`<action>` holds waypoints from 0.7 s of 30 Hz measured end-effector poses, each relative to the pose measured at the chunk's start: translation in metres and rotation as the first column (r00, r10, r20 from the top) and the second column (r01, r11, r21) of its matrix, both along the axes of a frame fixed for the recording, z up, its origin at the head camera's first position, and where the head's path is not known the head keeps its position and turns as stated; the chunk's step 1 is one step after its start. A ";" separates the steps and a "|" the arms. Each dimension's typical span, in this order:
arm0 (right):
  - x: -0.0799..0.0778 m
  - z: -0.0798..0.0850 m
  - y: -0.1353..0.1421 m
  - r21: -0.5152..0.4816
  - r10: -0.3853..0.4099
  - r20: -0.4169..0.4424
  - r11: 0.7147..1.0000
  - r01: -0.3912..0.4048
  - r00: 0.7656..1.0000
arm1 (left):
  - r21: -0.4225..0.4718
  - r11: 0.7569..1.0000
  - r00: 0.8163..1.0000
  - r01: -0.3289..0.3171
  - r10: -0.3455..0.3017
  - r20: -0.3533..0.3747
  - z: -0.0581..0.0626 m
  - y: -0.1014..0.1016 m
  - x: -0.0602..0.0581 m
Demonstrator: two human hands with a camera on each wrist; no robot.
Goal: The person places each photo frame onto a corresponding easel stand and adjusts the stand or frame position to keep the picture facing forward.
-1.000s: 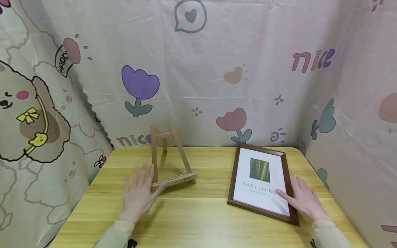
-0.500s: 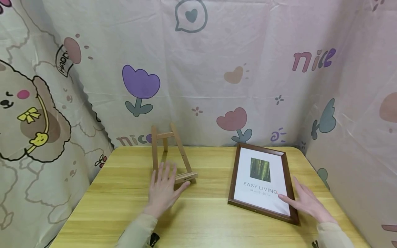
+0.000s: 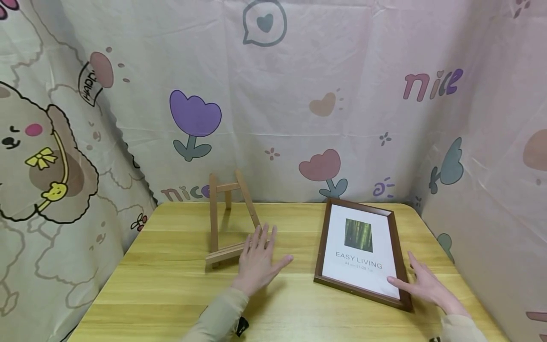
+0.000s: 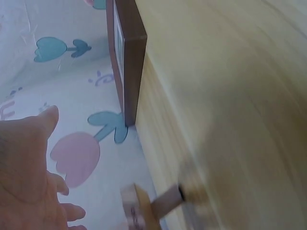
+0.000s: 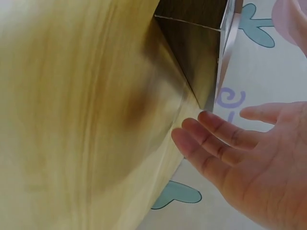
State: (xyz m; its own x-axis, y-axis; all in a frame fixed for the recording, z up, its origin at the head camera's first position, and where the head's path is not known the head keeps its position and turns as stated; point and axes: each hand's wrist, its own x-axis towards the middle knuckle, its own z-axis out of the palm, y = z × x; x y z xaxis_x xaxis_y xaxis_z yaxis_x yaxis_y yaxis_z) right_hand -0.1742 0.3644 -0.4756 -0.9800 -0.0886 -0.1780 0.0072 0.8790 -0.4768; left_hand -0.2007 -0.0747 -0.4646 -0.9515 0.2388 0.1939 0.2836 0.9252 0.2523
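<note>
A small wooden tabletop easel (image 3: 214, 213) stands left of the middle of the table. My left hand (image 3: 258, 268), fingers spread and straight, overlaps the right end of its ledge in the head view and grips nothing. The ledge's end (image 4: 139, 206) shows low in the left wrist view, beside that hand's fingers. To the right lies a brown picture frame (image 3: 363, 294) with a white "EASY LIVING" insert and a green picture. Close to its right edge is my right hand (image 3: 431, 289), thumb over the border, fingers extended along the outer side (image 5: 192, 57).
The light wood table (image 3: 171, 304) carries the easel and frame. A patterned cloth backdrop (image 3: 273, 95) rises behind the table and along both sides. A dark object (image 3: 241, 327) sits at my left sleeve.
My left hand has swept rightward across the front of the easel, from its left side to the ledge's right end. My right hand has drawn slightly back and right beside the picture frame.
</note>
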 end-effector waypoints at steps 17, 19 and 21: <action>0.005 -0.012 0.007 -0.145 -0.049 0.085 0.988 0.061 0.995 | 0.242 0.964 0.963 0.113 -0.166 0.213 -0.024 0.052 -0.008; 0.007 -0.013 0.008 -0.167 -0.047 0.089 0.984 0.061 0.995 | 0.270 0.957 0.954 0.102 -0.172 0.246 -0.027 0.057 -0.010; 0.009 -0.014 0.009 -0.191 -0.046 0.098 0.980 0.064 0.994 | 0.299 0.949 0.947 0.096 -0.180 0.266 -0.030 0.062 -0.012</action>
State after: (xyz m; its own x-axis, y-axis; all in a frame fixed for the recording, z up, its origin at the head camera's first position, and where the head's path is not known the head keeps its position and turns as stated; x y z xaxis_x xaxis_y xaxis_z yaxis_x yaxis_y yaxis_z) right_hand -0.1652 0.3732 -0.4897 -0.9644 -0.0764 -0.2531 0.1052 0.7672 -0.6327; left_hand -0.2125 -0.0127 -0.4945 -0.9376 0.3477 -0.0040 0.2801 0.7621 0.5837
